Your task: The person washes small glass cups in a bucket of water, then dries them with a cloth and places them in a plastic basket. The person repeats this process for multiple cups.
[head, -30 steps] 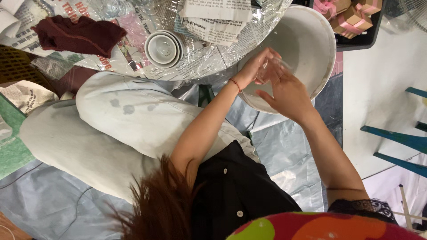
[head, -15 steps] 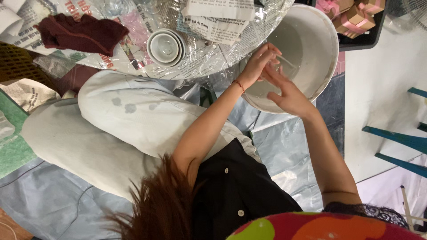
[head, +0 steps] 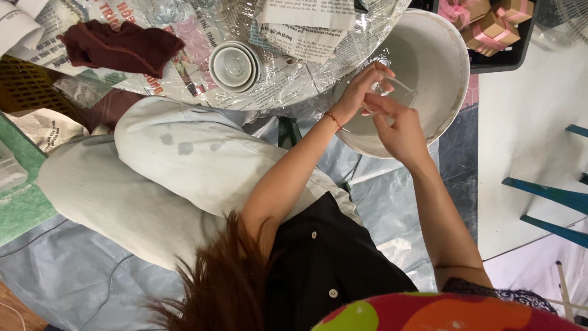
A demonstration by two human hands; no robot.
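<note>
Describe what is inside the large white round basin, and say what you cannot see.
Inside the large white round basin, the left hand and right hand hold a small clear glass item. The hands cover part of it, and any water cannot be made out.

You hold a small clear glass (head: 392, 92) over the basin (head: 453, 55), tipped on its side, hard to make out against the pale inside. The basin is large, round and off-white, sitting on the floor beside the foil-covered tray, its near rim under your wrists.
</note>
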